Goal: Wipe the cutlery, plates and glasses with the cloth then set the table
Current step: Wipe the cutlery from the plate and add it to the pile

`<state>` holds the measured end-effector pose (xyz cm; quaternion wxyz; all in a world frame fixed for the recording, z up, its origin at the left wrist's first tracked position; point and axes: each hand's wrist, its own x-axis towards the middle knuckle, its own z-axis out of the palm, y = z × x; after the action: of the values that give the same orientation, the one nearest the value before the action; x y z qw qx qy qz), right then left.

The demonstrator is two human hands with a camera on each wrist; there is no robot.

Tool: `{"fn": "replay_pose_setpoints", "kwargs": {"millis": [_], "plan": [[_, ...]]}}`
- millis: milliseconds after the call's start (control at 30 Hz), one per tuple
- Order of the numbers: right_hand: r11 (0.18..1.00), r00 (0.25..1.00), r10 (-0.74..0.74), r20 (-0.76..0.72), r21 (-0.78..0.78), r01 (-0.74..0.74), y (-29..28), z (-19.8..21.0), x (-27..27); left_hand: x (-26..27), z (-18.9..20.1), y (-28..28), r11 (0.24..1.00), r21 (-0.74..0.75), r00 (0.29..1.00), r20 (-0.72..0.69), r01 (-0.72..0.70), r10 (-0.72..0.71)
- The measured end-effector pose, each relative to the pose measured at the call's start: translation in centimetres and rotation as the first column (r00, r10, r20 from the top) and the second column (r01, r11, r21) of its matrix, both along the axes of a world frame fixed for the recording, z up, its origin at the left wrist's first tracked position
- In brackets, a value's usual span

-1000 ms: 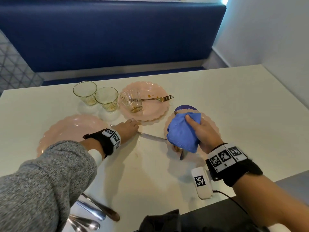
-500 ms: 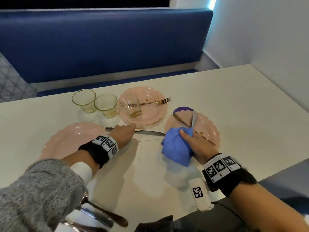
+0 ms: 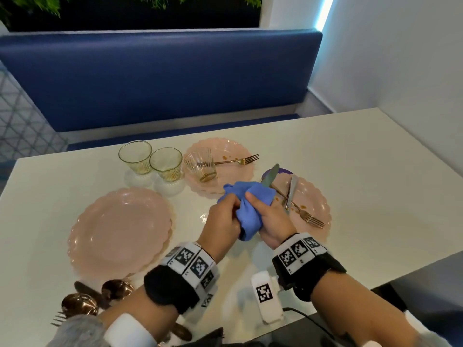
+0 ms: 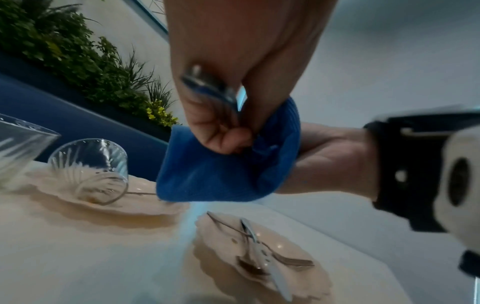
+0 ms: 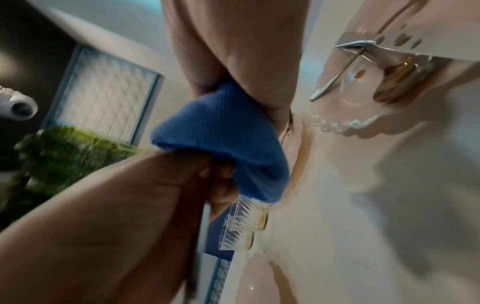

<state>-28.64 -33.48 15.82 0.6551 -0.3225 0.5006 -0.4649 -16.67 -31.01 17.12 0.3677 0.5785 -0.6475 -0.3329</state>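
Observation:
My left hand (image 3: 223, 216) grips the handle of a silver knife (image 3: 270, 176), whose blade tip sticks up out of the blue cloth (image 3: 248, 204). My right hand (image 3: 265, 214) holds the cloth bunched around the blade. In the left wrist view the knife handle (image 4: 207, 86) lies in my curled fingers against the cloth (image 4: 221, 170). A clean pink plate (image 3: 120, 231) lies at the left. A soiled pink plate (image 3: 310, 209) at the right carries a fork and a knife. A third pink plate (image 3: 225, 149) at the back bears a tipped glass (image 3: 200, 165) and a gold fork (image 3: 238, 161).
Two upright glasses (image 3: 150, 159) stand behind the left plate. Copper spoons and a fork (image 3: 82, 304) lie at the table's near left edge. A white tagged device (image 3: 266, 296) with a cable sits at the near edge. A blue bench (image 3: 160, 78) runs behind the table.
My left hand lifted the knife off the table and brought it to the middle. My right hand brought the cloth up and wrapped it round the blade.

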Motion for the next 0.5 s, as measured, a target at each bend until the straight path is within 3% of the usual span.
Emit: {"fn": "replay_pose_setpoints", "kwargs": {"millis": [67,167,267,367,433,500], "plan": [[0.998,0.998,-0.065,-0.004,-0.004,0.065,-0.3,0.6,-0.2,-0.5,0.1,0.4,0.994,0.109,0.999,-0.049,0.000,0.005],[0.998,0.997,-0.058,0.043,0.026,0.057,-1.0,0.9,-1.0,-0.7,0.5,0.8,0.936,0.332,0.987,-0.142,0.113,-0.069],[1.000,0.997,0.005,0.083,0.019,-0.007,-1.8,1.6,-2.8,-0.4,1.2,0.8,0.925,0.357,0.991,-0.087,0.130,-0.105],[0.999,0.985,0.036,-0.168,0.023,-0.033,-4.7,3.5,-6.5,0.1,2.0,1.7,0.931,0.330,0.985,0.005,0.159,-0.170],[0.995,0.940,-0.094,-0.327,-0.057,0.079,-7.2,4.0,-10.4,0.7,2.4,2.9,0.935,0.303,0.971,0.090,0.184,-0.221],[0.954,0.926,-0.300,-0.229,-0.095,0.286,-8.6,5.4,-14.1,1.4,2.5,4.0,0.948,0.285,0.979,0.100,0.145,-0.180]]}}
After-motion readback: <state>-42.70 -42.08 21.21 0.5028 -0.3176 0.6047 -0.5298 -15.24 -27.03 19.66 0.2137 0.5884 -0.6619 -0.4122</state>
